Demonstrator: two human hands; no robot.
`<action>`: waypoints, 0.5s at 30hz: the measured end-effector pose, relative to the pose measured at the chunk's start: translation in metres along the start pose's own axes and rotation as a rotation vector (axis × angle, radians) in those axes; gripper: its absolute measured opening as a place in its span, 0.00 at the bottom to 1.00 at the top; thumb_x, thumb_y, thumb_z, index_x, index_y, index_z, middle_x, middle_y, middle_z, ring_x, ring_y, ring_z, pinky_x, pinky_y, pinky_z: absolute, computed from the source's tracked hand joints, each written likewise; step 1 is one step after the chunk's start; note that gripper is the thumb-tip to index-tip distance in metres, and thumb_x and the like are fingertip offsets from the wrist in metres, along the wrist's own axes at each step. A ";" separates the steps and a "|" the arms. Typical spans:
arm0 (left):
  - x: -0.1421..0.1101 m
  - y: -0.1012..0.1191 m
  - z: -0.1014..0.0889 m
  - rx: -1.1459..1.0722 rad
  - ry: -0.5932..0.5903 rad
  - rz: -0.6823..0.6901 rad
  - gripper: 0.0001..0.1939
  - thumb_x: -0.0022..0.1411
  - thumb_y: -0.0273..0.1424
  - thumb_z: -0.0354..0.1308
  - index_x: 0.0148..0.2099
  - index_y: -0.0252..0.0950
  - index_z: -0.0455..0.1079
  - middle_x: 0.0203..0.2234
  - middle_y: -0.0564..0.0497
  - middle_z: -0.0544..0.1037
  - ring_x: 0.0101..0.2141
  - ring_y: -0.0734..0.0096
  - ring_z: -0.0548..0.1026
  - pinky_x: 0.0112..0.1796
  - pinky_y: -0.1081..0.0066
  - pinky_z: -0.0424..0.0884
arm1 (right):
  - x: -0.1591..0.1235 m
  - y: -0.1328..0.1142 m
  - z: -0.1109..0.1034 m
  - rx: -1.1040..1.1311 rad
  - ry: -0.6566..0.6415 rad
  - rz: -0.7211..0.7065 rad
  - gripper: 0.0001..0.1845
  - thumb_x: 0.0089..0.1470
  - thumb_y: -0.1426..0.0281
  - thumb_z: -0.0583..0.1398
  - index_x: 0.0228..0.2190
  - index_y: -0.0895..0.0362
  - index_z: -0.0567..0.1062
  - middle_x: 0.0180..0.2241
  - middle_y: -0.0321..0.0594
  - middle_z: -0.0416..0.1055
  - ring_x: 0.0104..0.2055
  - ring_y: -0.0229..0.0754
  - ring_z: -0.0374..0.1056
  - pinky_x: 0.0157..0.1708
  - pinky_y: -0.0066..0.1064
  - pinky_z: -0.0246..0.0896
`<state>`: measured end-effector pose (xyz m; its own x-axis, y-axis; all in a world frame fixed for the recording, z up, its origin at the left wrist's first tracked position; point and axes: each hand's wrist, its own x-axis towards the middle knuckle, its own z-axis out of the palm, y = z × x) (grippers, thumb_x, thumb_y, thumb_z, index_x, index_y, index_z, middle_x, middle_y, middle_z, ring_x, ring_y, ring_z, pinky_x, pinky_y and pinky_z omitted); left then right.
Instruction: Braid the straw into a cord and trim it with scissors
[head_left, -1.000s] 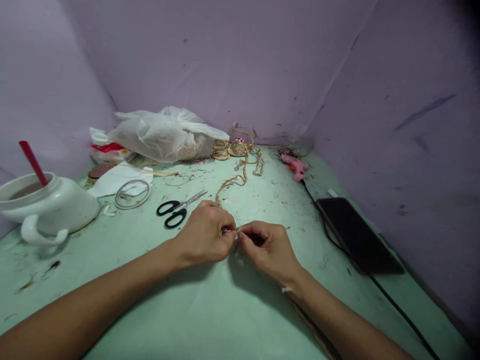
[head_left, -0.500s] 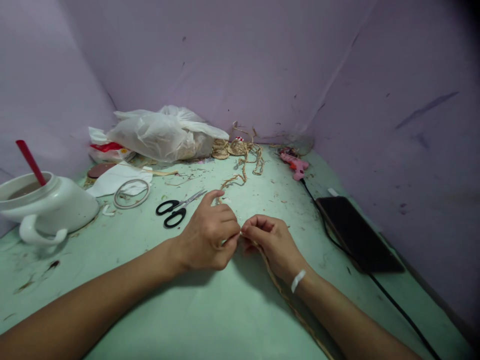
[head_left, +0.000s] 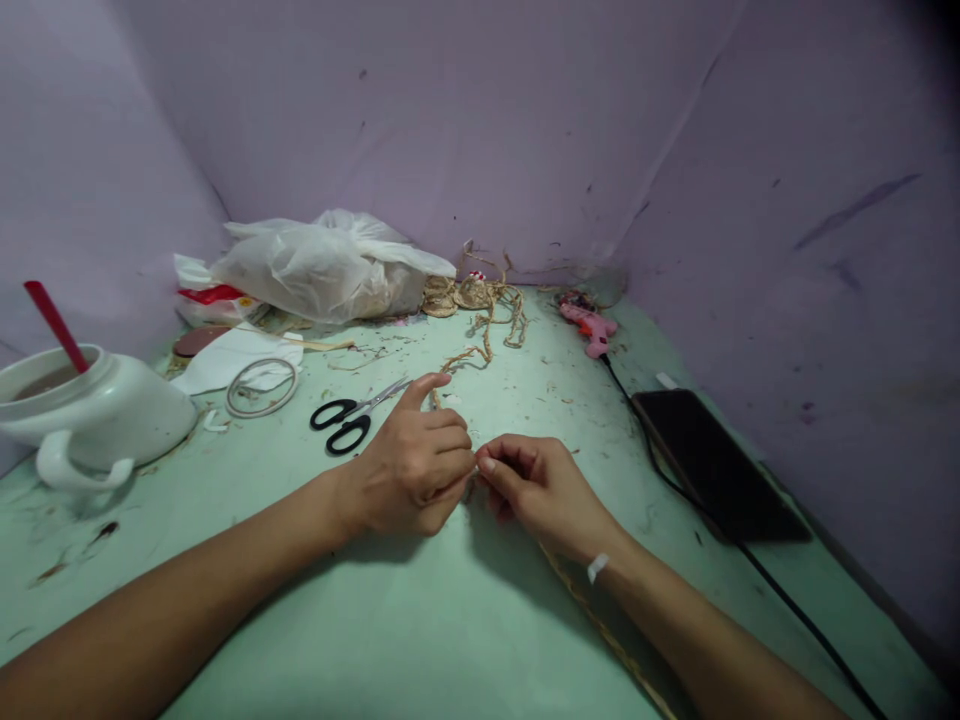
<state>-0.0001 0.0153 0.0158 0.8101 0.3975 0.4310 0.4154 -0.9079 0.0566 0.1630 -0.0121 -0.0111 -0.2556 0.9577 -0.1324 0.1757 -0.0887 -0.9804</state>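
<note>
My left hand [head_left: 427, 462] is closed over the tan braided cord [head_left: 592, 620], its index finger stuck out toward the far side. My right hand [head_left: 529, 482] pinches at the cord right beside it, thumb against fingertips. The two hands almost touch, and the bit of cord between them is mostly hidden. One end of the cord runs beneath my right wrist to the near edge of the view; beyond my left hand, braided cord trails to a loose heap at the wall. Black-handled scissors [head_left: 349, 428] lie just left of my left hand, blades partly apart.
A white mug [head_left: 142, 415] with a red stick stands at left, by a ring [head_left: 262, 388] and white paper [head_left: 236, 350]. At the back are a plastic bag [head_left: 322, 270] and coiled braid pieces [head_left: 442, 297]. To the right lie a pink glue gun [head_left: 589, 328], its black cable and a phone [head_left: 712, 465].
My right hand has turned slightly, and the cord stretch that showed along its palm is now behind it. Both hands have shifted a little left in the view, still close together.
</note>
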 end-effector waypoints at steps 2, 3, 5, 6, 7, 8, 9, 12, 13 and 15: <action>0.001 0.001 -0.002 -0.014 -0.021 -0.007 0.10 0.52 0.24 0.47 0.25 0.37 0.68 0.21 0.53 0.74 0.28 0.74 0.70 0.53 0.56 0.45 | 0.000 -0.004 -0.003 0.038 -0.067 0.086 0.11 0.47 0.69 0.54 0.17 0.58 0.66 0.11 0.29 0.58 0.12 0.30 0.54 0.12 0.22 0.52; 0.001 0.000 -0.002 -0.024 -0.038 -0.009 0.10 0.52 0.24 0.47 0.25 0.37 0.68 0.21 0.54 0.74 0.28 0.74 0.70 0.53 0.56 0.44 | 0.001 -0.006 -0.004 0.068 -0.093 0.138 0.12 0.47 0.69 0.54 0.16 0.58 0.65 0.10 0.28 0.56 0.11 0.29 0.52 0.11 0.21 0.50; 0.002 0.000 -0.002 -0.050 -0.068 -0.005 0.10 0.51 0.23 0.47 0.26 0.37 0.68 0.21 0.53 0.74 0.29 0.73 0.70 0.53 0.56 0.44 | 0.002 -0.009 -0.006 0.142 -0.142 0.262 0.13 0.47 0.71 0.54 0.14 0.58 0.64 0.10 0.29 0.55 0.10 0.29 0.50 0.08 0.20 0.47; 0.002 -0.001 -0.002 -0.061 -0.075 0.001 0.10 0.51 0.23 0.47 0.26 0.37 0.68 0.22 0.53 0.74 0.29 0.73 0.71 0.53 0.56 0.44 | 0.003 -0.009 -0.007 0.198 -0.171 0.326 0.12 0.47 0.72 0.53 0.15 0.59 0.64 0.10 0.29 0.55 0.10 0.29 0.49 0.07 0.19 0.45; 0.001 -0.002 -0.002 -0.070 -0.075 0.009 0.10 0.51 0.23 0.47 0.26 0.37 0.68 0.22 0.53 0.74 0.30 0.73 0.71 0.53 0.56 0.44 | 0.003 -0.009 -0.008 0.272 -0.206 0.388 0.11 0.47 0.72 0.52 0.16 0.59 0.65 0.11 0.30 0.56 0.10 0.28 0.49 0.07 0.19 0.43; 0.001 -0.002 -0.001 -0.073 -0.070 0.017 0.10 0.51 0.23 0.47 0.26 0.36 0.68 0.22 0.52 0.74 0.30 0.73 0.71 0.53 0.56 0.44 | 0.004 -0.009 -0.009 0.361 -0.248 0.446 0.10 0.47 0.73 0.51 0.17 0.60 0.66 0.13 0.30 0.56 0.11 0.28 0.48 0.07 0.18 0.41; 0.000 -0.003 0.000 -0.075 -0.057 0.028 0.10 0.51 0.22 0.47 0.26 0.36 0.68 0.22 0.52 0.74 0.30 0.73 0.71 0.53 0.57 0.45 | 0.006 -0.008 -0.010 0.459 -0.295 0.499 0.10 0.47 0.74 0.51 0.18 0.61 0.67 0.14 0.31 0.56 0.11 0.27 0.48 0.07 0.17 0.40; -0.004 -0.004 0.004 -0.066 -0.024 0.074 0.09 0.52 0.22 0.47 0.27 0.35 0.68 0.23 0.51 0.74 0.31 0.72 0.71 0.53 0.57 0.47 | 0.009 -0.004 -0.014 0.736 -0.442 0.651 0.09 0.47 0.75 0.50 0.19 0.62 0.66 0.16 0.32 0.55 0.13 0.25 0.46 0.08 0.14 0.37; -0.005 -0.004 0.006 -0.056 -0.020 0.095 0.09 0.52 0.23 0.47 0.27 0.35 0.68 0.24 0.51 0.74 0.31 0.72 0.70 0.53 0.57 0.47 | 0.011 -0.004 -0.016 0.804 -0.496 0.705 0.09 0.47 0.75 0.50 0.19 0.62 0.65 0.16 0.32 0.54 0.13 0.25 0.45 0.08 0.13 0.36; -0.006 -0.004 0.009 -0.028 -0.023 0.129 0.10 0.52 0.23 0.46 0.29 0.36 0.68 0.25 0.51 0.75 0.32 0.71 0.71 0.53 0.57 0.47 | 0.013 -0.002 -0.018 0.896 -0.580 0.786 0.08 0.46 0.75 0.50 0.19 0.62 0.64 0.16 0.30 0.51 0.12 0.24 0.41 0.07 0.12 0.34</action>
<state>-0.0034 0.0179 0.0052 0.8655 0.2798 0.4155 0.2954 -0.9550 0.0277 0.1764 0.0050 -0.0083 -0.7811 0.3328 -0.5283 -0.1640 -0.9257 -0.3408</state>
